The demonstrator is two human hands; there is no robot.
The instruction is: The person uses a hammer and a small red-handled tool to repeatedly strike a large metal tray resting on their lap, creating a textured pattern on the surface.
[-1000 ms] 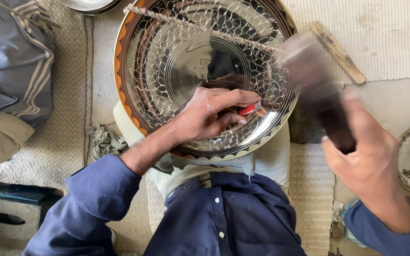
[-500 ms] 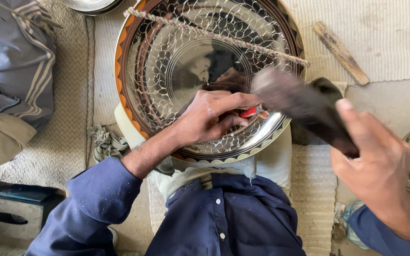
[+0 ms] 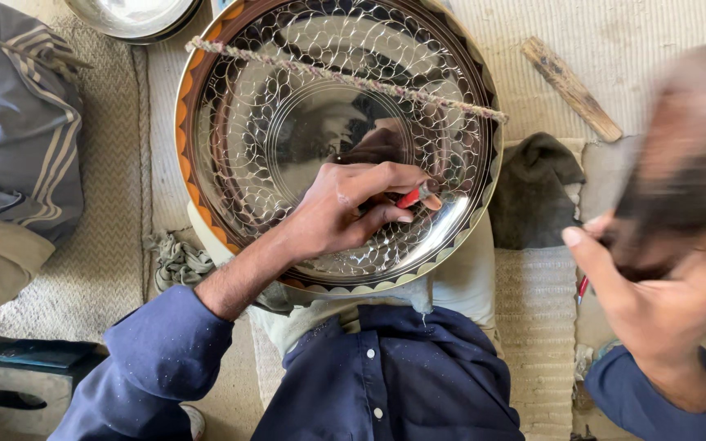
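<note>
Gripping a blurred mallet (image 3: 680, 171), right hand (image 3: 655, 302) has swung rightward; left hand (image 3: 345, 208) still pinches chisel (image 3: 417, 195).

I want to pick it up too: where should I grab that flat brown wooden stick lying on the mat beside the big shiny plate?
Probably grip the flat brown wooden stick around its middle, pinching its two long edges from above. It lies flat and slanted on the pale woven mat, apart from the big engraved metal plate, with both sides free.
</note>
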